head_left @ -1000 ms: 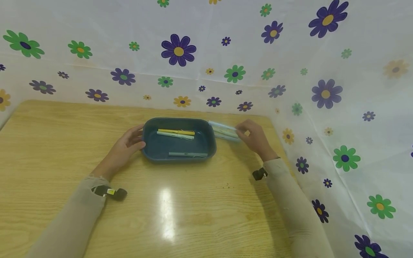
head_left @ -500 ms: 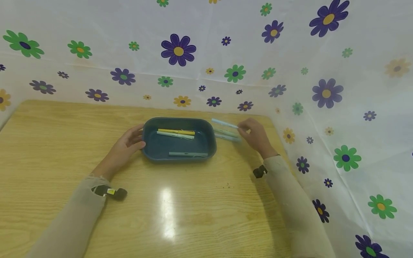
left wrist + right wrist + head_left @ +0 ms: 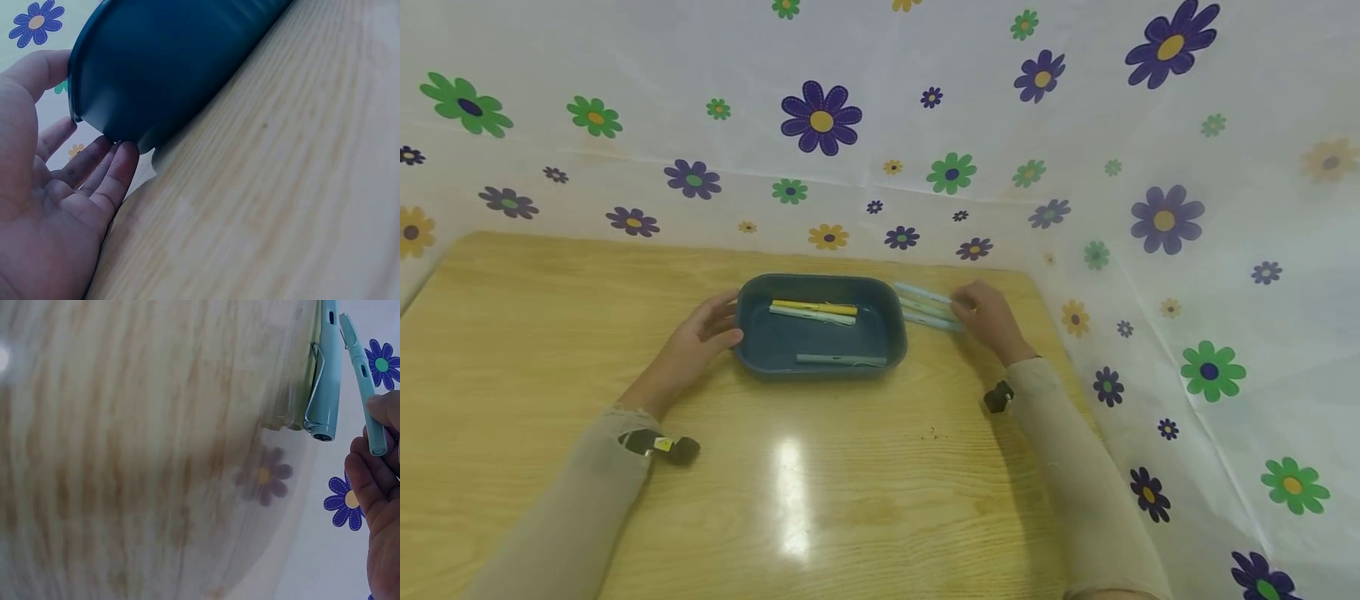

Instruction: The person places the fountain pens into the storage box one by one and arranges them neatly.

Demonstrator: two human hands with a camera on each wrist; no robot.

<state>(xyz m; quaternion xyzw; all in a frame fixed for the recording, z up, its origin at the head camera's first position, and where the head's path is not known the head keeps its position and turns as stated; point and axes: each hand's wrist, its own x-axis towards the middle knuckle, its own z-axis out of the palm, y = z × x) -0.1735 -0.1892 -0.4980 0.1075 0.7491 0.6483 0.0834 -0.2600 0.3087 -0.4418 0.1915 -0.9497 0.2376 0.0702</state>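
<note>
In the head view, a dark blue plastic bin [image 3: 767,354] sits on the table. A yellow pen [image 3: 805,307], a pale mint pen [image 3: 811,317] and a grey-blue pen [image 3: 838,360] lie inside. My left hand [image 3: 692,342] rests at the bin's left end, its fingertips touching the outer wall in the left wrist view. To the right of the bin, my right hand [image 3: 991,317] pinches a light blue pen [image 3: 360,369] between thumb and fingers. Close beside it are another light blue pen [image 3: 932,320] and a pale yellowish-green pen [image 3: 925,305], partly hidden by the hand.
The wooden table [image 3: 850,483] ends at a white flowered cloth [image 3: 865,133], which rises along the back and right side. The right hand is close to the table's right edge. A camera [image 3: 681,451] is strapped to the left wrist, another [image 3: 997,397] to the right.
The light blue pen in my right hand stood a little apart from the other pens half a second ago; it is now nearer to them. My left hand and the bin stay put.
</note>
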